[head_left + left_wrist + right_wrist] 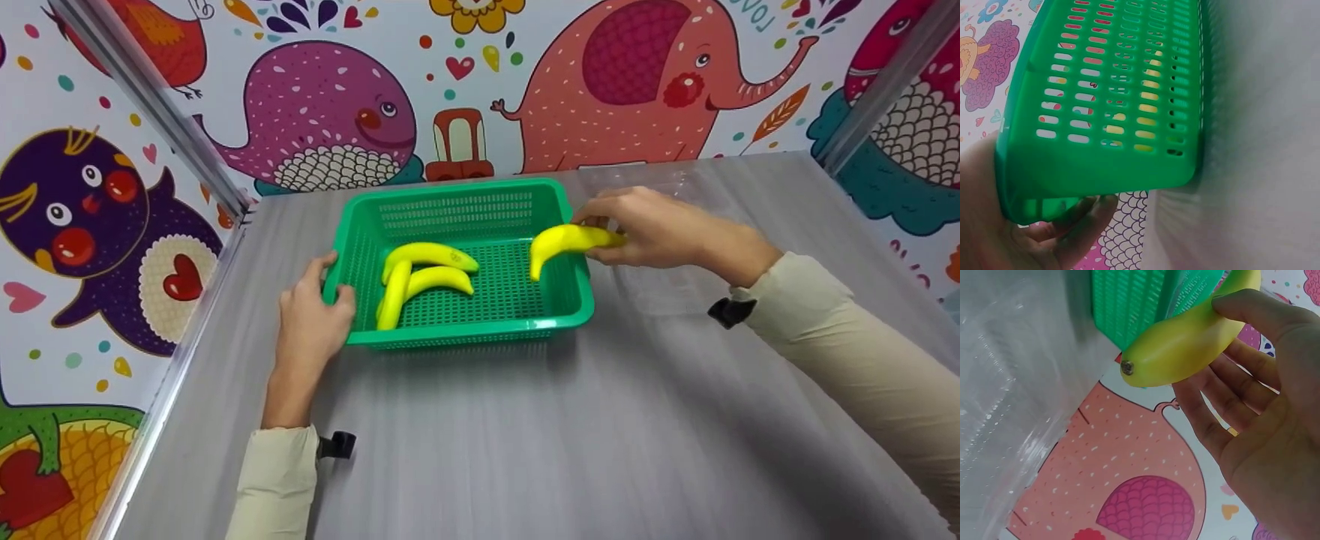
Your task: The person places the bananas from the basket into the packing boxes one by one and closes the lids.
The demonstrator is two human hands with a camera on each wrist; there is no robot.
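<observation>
A green plastic basket (pixel 457 334) with slotted walls stands on the table, with several yellow bananas (pixel 431 257) lying in its left half, one across the others. My left hand (pixel 311 322) grips the basket's left rim, the thumb on the near side; in the left wrist view its fingers (pixel 1086 225) curl around the basket's corner. In my right hand (pixel 652 229) another banana (pixel 566 238) is pinched between thumb and fingers, over the basket's right rim. The right wrist view shows this banana (pixel 1185 346) with its dark tip pointing away from the palm.
A clear plastic container (pixel 667 281) sits on the table right of the basket, partly behind my right hand. Printed cartoon panels (pixel 330 112) rise behind the table and at both sides, joined by metal posts (pixel 161 97). Grey tabletop (pixel 480 442) stretches in front.
</observation>
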